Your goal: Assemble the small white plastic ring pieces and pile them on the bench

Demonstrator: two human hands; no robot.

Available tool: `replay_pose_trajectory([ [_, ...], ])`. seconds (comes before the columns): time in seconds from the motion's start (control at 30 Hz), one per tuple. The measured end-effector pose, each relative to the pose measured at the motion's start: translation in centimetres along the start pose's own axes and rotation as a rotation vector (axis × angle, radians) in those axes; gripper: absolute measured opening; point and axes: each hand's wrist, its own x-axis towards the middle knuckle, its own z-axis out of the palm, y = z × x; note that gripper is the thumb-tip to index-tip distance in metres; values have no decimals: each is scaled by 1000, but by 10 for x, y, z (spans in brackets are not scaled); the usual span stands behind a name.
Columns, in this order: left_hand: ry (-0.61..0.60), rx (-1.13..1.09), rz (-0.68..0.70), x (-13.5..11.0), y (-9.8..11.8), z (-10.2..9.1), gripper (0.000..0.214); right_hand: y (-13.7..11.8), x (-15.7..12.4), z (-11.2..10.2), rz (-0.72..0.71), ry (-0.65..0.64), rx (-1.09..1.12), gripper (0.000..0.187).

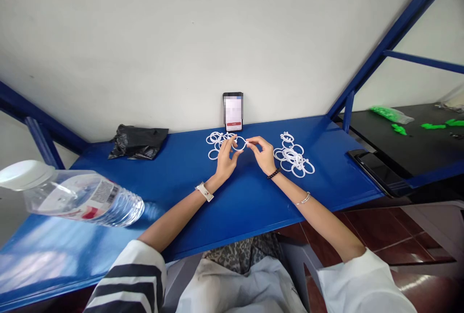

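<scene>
A thin white ring (239, 150) is held up between my two hands over the blue table. My left hand (226, 157) grips its left side, fingers at the top and thumb below. At the ring's right edge, my right hand (264, 155) pinches with thumb and fingertips. Just behind and left of my left hand lies a loose group of white rings (213, 154), partly hidden by the hand. Another heap of white rings (292, 157), with small knob-like ends, lies to the right of my right hand.
A phone (233, 110) leans on the wall. Left are a black plastic bag (139, 141) and a large water bottle (90, 197). A dark phone-like object (375, 170) lies on the right edge. Green pieces (399, 129) sit on the neighbouring black table (366, 126). Blue frame bars rise both sides.
</scene>
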Motion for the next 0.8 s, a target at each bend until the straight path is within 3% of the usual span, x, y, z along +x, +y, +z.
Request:
replay_pose_trajectory([
  [0.5, 4, -13, -7, 1, 1, 0, 40, 2, 0, -1, -15, 1, -13, 18],
  [0.7, 37, -46, -98, 2, 3, -1, 43, 1, 3, -1, 82, 7, 138, 28],
  [0.8, 65, -81, -138, 2, 1, 1, 45, -19, 6, -3, 156, 100, 295, 35],
])
